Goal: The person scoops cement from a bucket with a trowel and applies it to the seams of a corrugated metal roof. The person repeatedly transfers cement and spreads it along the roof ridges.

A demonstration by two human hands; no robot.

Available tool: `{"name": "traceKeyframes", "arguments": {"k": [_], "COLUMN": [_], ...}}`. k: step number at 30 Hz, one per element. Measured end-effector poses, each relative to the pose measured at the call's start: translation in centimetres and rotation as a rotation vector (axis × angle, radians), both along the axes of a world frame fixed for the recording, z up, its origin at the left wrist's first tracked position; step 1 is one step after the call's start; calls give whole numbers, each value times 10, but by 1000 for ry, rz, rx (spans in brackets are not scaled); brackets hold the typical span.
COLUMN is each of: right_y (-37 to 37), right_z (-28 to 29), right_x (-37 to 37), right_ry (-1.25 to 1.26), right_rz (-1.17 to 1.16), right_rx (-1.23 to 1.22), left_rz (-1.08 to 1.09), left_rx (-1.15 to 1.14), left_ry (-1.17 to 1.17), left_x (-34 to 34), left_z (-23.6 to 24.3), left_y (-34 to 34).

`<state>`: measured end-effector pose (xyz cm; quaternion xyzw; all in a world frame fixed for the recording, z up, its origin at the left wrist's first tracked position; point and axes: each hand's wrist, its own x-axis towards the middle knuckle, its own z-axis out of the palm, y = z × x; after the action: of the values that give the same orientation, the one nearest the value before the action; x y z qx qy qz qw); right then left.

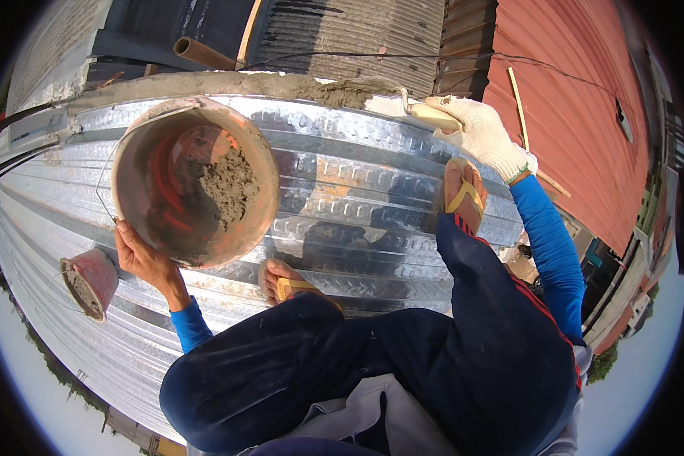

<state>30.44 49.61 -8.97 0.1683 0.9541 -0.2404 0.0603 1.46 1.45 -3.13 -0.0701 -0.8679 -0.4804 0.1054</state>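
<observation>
My bare left hand (144, 257) grips the near rim of a large, mortar-smeared bucket (156, 201), fingers bent at its edge. A lump of wet grey mortar (232, 186) clings inside, toward the right wall. In a whitish knitted glove, my right hand (485, 137) is closed around the pale handle of a trowel (437, 116). The trowel's blade lies at a narrow ledge (167, 85), beside fresh mortar (342, 94) spread along the top. The bucket's wire handle hangs down on its left side.
Ribbed metal roofing sheets (357, 197) lie under my sandalled feet. A smaller reddish bucket (108, 277) holding mortar stands at the left. Beyond the ledge are a corrugated grey roof (349, 34), a pipe end (197, 52) and a dark cable. A red metal roof (562, 99) slopes at the right.
</observation>
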Motion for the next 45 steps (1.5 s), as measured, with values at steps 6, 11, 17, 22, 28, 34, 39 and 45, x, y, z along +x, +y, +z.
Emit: {"name": "traceKeyframes", "arguments": {"k": [6,11,17,22,28,34,39,45], "right_y": [-24,-35,-42,-50,-59,-78,-100,-132], "right_z": [12,21,29,34,49,130,178,122], "right_x": [16,17,15,10,5,3,-33,-98], "right_ry": [-62,-29,-26,-18,-80,16,30,-69], "right_rz": [-96,-103,-172,-114,-158,-309,9,285], "right_rx": [57,124,-27,91,3,-166,-175,-147], "left_rz": [0,-6,-38,-70,-92,-125,-147,-186], "left_rx": [-2,5,-15,-1,59,188,171,138], "left_ry": [13,6,-8,16,15,42,89,27], "left_x": [4,4,1,0,1,6,23,56], "left_z": [0,0,1,5,14,16,19,23], "left_y": [-2,-3,-5,1,21,39,49,56]}}
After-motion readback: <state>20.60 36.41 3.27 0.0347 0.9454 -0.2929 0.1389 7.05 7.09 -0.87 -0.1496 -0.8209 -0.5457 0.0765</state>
